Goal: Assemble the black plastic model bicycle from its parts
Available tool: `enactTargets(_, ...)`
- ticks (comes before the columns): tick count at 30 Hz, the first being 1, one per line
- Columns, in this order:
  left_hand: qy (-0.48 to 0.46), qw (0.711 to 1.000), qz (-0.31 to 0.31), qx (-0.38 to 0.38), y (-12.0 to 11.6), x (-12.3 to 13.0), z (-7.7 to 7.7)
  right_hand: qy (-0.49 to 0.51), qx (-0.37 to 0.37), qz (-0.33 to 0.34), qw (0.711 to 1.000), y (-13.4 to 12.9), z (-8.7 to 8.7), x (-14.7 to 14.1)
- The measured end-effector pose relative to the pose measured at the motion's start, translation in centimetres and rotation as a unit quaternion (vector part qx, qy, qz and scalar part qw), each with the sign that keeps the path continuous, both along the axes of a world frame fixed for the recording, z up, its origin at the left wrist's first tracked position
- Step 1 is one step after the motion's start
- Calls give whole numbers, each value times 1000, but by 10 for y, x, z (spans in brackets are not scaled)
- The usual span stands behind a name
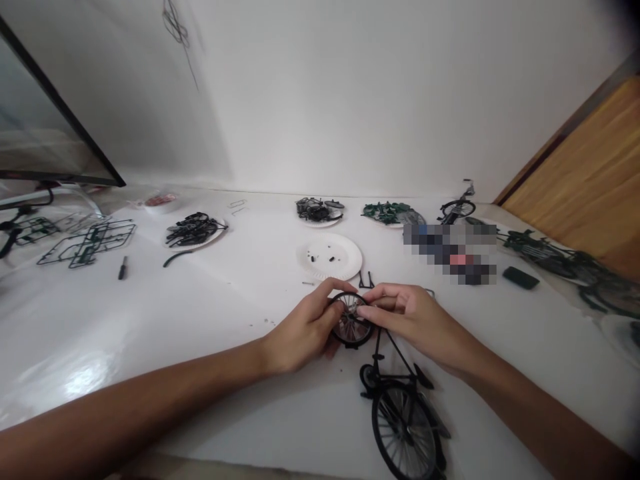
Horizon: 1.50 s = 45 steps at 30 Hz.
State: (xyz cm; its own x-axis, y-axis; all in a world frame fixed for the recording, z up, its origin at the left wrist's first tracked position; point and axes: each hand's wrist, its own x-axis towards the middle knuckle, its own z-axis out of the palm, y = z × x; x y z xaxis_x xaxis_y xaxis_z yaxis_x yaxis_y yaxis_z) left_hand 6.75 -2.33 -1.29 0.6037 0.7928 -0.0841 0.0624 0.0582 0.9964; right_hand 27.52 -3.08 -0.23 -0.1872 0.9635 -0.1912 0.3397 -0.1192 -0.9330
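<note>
Nearest the camera, a black model bicycle (399,381) lies on its side on the white table (225,423), below the right hand (417,317), its large spoked wheel (406,432) toward the person's body. Its frame tubes run up to that hand. Between the two hands is a smaller spoked wheel (352,321), tipped up to face the person; whether it is joined to the frame cannot be told. The left hand (307,327) grips its rim side between thumb and fingers, while the right hand's thumb and fingers close in at the hub; any small part pinched there is hidden. Just beyond the hands stands a black forked piece (367,281), then a white plate (353,257) with tiny dark bits (314,259). Well left of the left hand lies a screwdriver (123,268); right of the right hand, a dark green block (521,277).
</note>
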Motion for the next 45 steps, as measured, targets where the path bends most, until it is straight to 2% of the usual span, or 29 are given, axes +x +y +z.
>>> enactTargets(5, -1, 1000, 6, -15, 2, 1, -1, -9, -7, -13, 1000, 1, 3, -2)
enactTargets(8, -3, 1000, 4, -22, 2, 0, 0, -37, 23, -4, 999, 2, 6, -1)
enactTargets(11, 2, 1000, -2, -25, 3, 0, 1, -98, 130, -13, 987, 1, 10, 10)
enactTargets(13, 2, 1000, -5, -21, 3, 0, 0, -149, 219, -28, 964, -1, 14, 22)
enactTargets(15, 2, 1000, -9, -20, 4, 1, 0, -176, 274, -20, 945, -6, 17, 34)
enactTargets(18, 12, 999, -29, -26, 6, 3, 0, -158, 279, -9, 947, -13, 18, 42)
enactTargets(21, 28, 998, -45, -31, 9, 4, 3, -131, 260, -13, 957, -19, 15, 37)
enactTargets(26, 10, 998, -39, -49, 12, 6, 4, -84, 278, 52, 956, -27, 12, 21)
enactTargets(30, -10, 998, -10, -57, 12, 8, 4, -75, 313, 94, 942, -29, 11, 15)
enactTargets(33, -17, 995, -36, -88, 14, 7, 5, -78, 354, 107, 926, -30, 11, 14)
enactTargets(38, -57, 986, -69, -144, 21, 4, 3, -121, 379, 180, 900, -31, 16, 10)
enactTargets(45, -75, 981, -87, -159, 22, 2, 1, -191, 398, 174, 880, -32, 14, 6)
